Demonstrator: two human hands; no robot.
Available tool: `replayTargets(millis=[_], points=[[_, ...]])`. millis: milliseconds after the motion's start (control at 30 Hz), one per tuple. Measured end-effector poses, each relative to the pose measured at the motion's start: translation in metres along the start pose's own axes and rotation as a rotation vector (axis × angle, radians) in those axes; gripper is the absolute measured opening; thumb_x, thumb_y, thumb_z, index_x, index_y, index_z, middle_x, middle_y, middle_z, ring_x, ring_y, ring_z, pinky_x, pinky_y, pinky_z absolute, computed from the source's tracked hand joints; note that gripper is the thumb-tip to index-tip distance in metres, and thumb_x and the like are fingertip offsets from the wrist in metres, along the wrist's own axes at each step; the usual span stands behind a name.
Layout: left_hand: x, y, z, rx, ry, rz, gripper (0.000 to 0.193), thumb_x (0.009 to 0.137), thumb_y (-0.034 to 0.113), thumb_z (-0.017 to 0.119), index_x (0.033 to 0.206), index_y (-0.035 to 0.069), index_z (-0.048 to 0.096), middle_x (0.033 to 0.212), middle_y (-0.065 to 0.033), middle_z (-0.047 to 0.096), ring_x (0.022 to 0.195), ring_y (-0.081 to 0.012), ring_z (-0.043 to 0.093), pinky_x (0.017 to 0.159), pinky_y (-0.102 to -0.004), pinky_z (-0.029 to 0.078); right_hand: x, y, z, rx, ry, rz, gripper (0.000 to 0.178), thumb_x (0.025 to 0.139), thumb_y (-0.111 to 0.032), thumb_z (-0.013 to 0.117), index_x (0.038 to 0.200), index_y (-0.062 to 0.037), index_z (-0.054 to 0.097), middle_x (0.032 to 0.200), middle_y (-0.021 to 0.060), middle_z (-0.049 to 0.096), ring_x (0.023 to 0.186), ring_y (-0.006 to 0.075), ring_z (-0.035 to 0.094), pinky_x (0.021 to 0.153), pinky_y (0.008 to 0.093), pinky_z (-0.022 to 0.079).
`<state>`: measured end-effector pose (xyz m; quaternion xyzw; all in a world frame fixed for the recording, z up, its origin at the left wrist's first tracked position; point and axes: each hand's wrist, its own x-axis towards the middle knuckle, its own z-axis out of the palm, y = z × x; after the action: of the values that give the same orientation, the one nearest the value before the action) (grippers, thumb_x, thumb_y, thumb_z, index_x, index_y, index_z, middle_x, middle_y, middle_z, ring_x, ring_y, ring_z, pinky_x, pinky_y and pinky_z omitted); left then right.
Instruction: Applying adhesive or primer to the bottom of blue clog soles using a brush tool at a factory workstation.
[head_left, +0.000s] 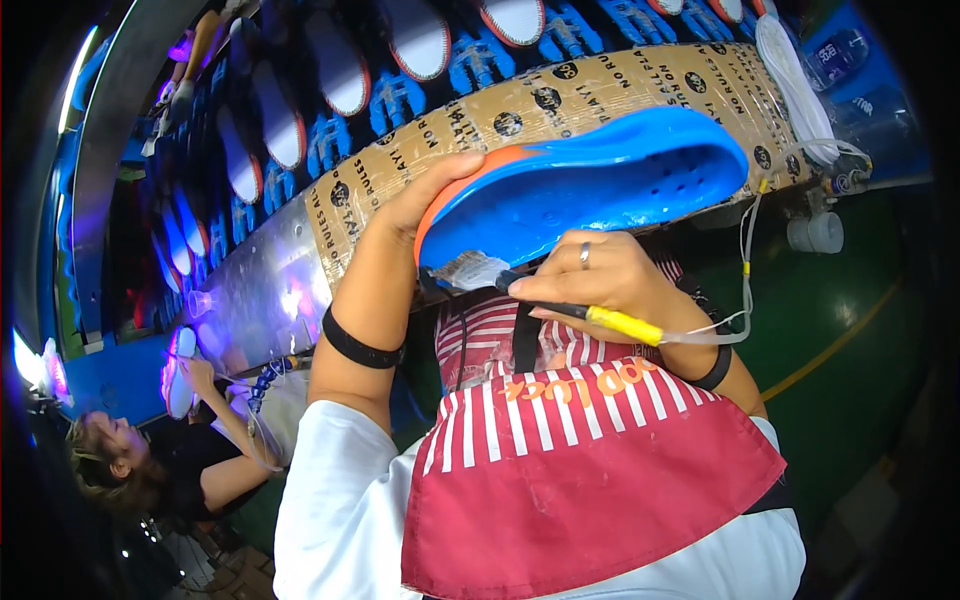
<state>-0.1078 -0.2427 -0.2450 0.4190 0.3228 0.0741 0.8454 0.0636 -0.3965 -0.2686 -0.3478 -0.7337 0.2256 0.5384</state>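
Observation:
A blue shoe sole [590, 195] with an orange heel end is tilted up in front of my chest, its hollow inside facing me. My left hand [435, 190] grips it at the heel, the thumb along its upper rim and the other fingers hidden behind it. My right hand [610, 275], with a ring on one finger, is closed round a brush [622, 325] with a black and yellow handle. The brush's pale, wide tip touches the sole's inner heel. From the handle's end a clear tube [745, 290] loops up to the right.
Beyond the sole runs a ledge covered in printed brown cardboard [400, 175]. Behind it, white shoe uppers [415, 45] stand in rows over blue holders [480, 62]. A white sole [795, 85] and bottles [840, 55] lie far right. At left, a co-worker [215, 450] holds another sole [180, 372].

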Motion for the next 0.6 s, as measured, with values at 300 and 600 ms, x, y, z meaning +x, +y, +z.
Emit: replayTargets(millis=[300, 600], points=[[-0.003, 0.011, -0.006, 0.098, 0.016, -0.221, 0.056, 0.083, 0.043, 0.059, 0.119, 0.000, 0.055, 0.103, -0.0189, 0.064, 0.084, -0.0235, 0.066, 0.073, -0.0340, 0.055, -0.007, -0.003, 0.000, -0.048, -0.015, 0.050, 0.022, 0.069, -0.006, 0.069, 0.090, -0.0087, 0.069, 0.068, 0.0030, 0.060, 0.064, 0.0178, 0.058, 0.055, 0.0291, 0.047], [-0.015, 0.019, -0.019, 0.115, 0.092, -0.286, 0.054, 0.084, 0.041, 0.058, 0.119, 0.000, 0.055, 0.102, -0.0188, 0.064, 0.082, -0.0236, 0.066, 0.070, -0.0333, 0.056, -0.019, -0.002, -0.001, -0.121, -0.115, 0.080, 0.028, 0.066, -0.006, 0.067, 0.094, -0.0093, 0.068, 0.070, 0.0023, 0.060, 0.070, 0.0175, 0.059, 0.058, 0.0280, 0.048]])
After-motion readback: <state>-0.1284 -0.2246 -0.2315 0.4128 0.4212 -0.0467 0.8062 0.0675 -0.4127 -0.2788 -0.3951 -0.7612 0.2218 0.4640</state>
